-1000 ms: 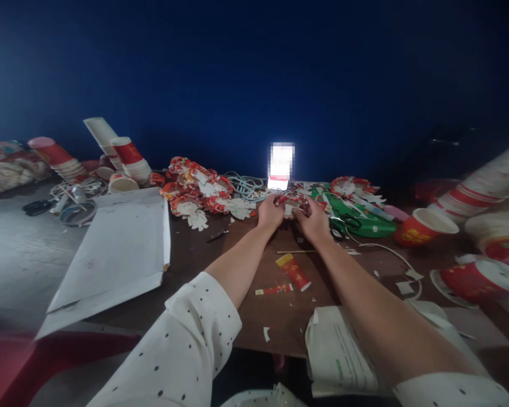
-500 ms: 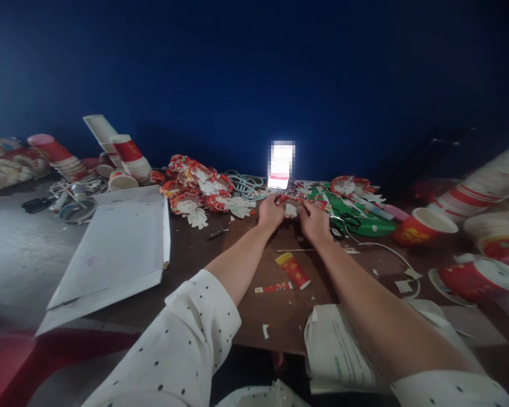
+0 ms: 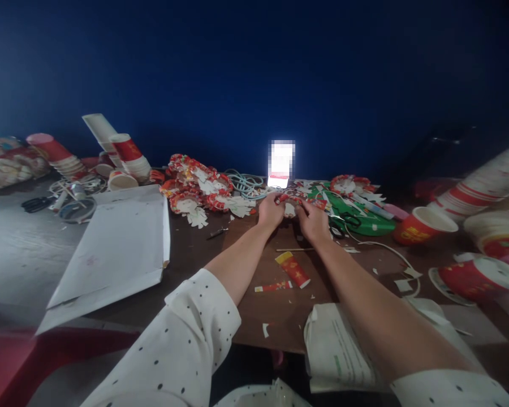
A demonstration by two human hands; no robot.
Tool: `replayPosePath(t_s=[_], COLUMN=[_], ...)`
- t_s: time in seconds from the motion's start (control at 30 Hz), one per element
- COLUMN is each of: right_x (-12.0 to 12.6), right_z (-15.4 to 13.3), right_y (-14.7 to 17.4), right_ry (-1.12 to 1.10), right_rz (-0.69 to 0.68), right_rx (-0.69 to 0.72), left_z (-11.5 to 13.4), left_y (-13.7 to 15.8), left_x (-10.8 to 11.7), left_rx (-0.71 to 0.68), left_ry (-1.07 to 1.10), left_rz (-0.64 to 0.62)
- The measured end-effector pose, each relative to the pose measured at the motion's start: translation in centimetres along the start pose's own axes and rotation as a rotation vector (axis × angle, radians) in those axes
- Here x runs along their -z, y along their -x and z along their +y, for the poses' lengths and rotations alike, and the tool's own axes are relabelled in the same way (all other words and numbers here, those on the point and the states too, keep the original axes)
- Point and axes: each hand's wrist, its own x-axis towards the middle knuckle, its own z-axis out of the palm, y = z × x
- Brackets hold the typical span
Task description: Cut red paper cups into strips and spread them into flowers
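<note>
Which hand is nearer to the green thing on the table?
The right hand: it is just left of the green thing. The left hand is farther left, across the red-and-white piece that both hands hold.

The left arm (image 3: 233, 263) and right arm (image 3: 365, 305) reach forward and slant inward, forearms bare, wrists almost straight. The left hand (image 3: 272, 212) and right hand (image 3: 315, 223) sit level, just beside each other with a narrow gap between, backs mostly toward the viewer, fingers curled inward in a pinching grip, the exact fingertip placement too small to tell
</note>
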Motion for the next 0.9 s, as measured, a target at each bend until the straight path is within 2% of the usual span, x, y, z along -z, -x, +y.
replayPosePath(t_s=[0.33,0.57,0.73,0.9], right_x=[0.11,-0.26,-0.5,-0.37], right_z=[-0.23,0.17,0.39,0.49], right_y=[0.07,-0.13,-0.26,-0.31], right_ry=[0.007,-0.094,-0.211,-0.225], right_rz=[-0.005,0.053,0.048,0.015], right_rx=[-0.019,-0.015,-0.08,-0.162], left_z=[-0.17,-0.11,0.05,0.04], left_y=[-0.14,-0.09,-0.07,-0.13], left_x=[0.02,0.15,0.26,0.24], left_rx=[-0.016,-0.009,-0.009,-0.008], left_ry=[-0.01,-0.022,-0.02,0.018], left_rz=[-0.006,-0.014,-0.01,-0.007])
